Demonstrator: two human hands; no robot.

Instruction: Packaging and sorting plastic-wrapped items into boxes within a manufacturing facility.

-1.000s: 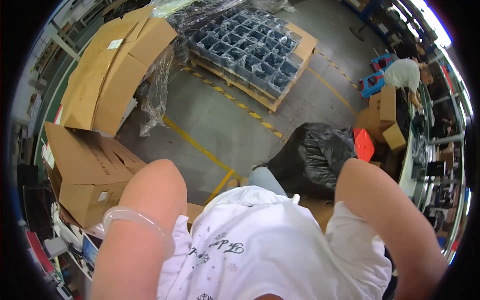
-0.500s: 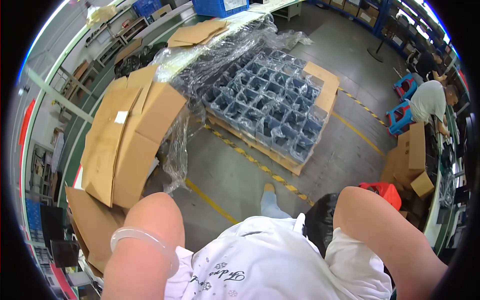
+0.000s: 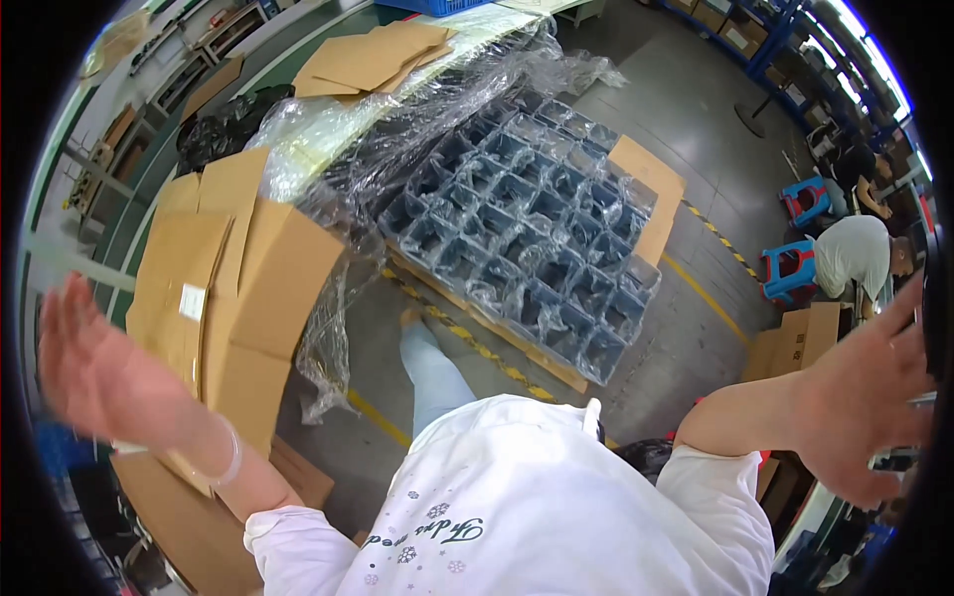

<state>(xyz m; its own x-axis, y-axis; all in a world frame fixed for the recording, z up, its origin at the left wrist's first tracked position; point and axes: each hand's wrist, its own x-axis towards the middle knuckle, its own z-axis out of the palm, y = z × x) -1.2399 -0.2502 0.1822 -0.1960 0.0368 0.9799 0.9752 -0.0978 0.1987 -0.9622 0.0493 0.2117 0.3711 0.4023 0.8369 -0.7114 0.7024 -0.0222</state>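
Observation:
Raised at the far left, my left hand (image 3: 111, 370) has its fingers stretched out and holds nothing. It is slightly blurred, in front of the flattened brown cardboard box (image 3: 234, 268), and I cannot tell whether it touches it. My right hand (image 3: 867, 402) is held up at the far right, fingers spread, with nothing in it. Ahead of me, dark blue-grey square bins (image 3: 537, 214) are packed in rows on a low wooden pallet (image 3: 482, 323). Thin clear plastic film lines and covers many of them.
A bench (image 3: 343, 124) along the left bears crumpled clear film (image 3: 467, 79), flat cardboard sheets (image 3: 373, 58) and a black bag (image 3: 234, 129). Yellow-black tape (image 3: 467, 338) marks the floor. At right are blue-red stools (image 3: 790, 268), a bent-over person (image 3: 853, 253) and a cardboard box (image 3: 795, 343).
Both my hands have come up into view, spread wide to either side. My body has moved closer to the pallet, with one leg stepping forward on the left.

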